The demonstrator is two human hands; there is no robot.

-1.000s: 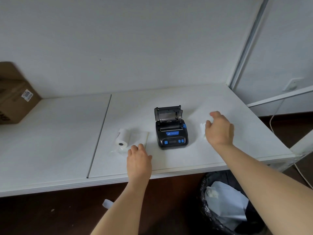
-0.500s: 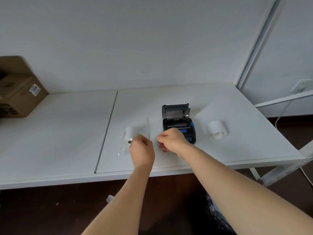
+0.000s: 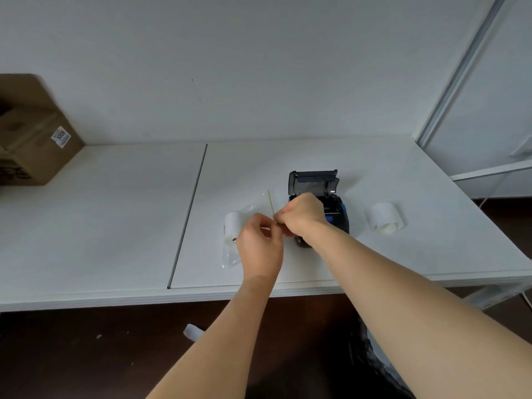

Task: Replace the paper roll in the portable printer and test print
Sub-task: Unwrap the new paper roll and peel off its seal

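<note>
A black portable printer [image 3: 336, 210] with blue buttons stands on the white table [image 3: 115, 226], its lid [image 3: 312, 181] tilted open. Left of it lies a white paper roll [image 3: 231, 224] inside a clear plastic wrapper [image 3: 230, 254]. My left hand [image 3: 260, 247] and my right hand [image 3: 300, 216] meet just right of the roll, both pinching the wrapper's raised edge between fingertips. My right hand hides the printer's front left part. A second white paper roll [image 3: 385, 217] lies to the right of the printer.
A brown cardboard box [image 3: 31, 139] sits at the far left against the wall. A seam [image 3: 188, 214] splits the tabletop. A black bin bag [image 3: 374, 367] is under the table's front edge on the right. A small white scrap [image 3: 193, 331] lies on the dark floor.
My right hand left the roll on the right and crossed over the printer to meet my left hand at the wrapped roll. The wrapper's edge now stands lifted between both hands.
</note>
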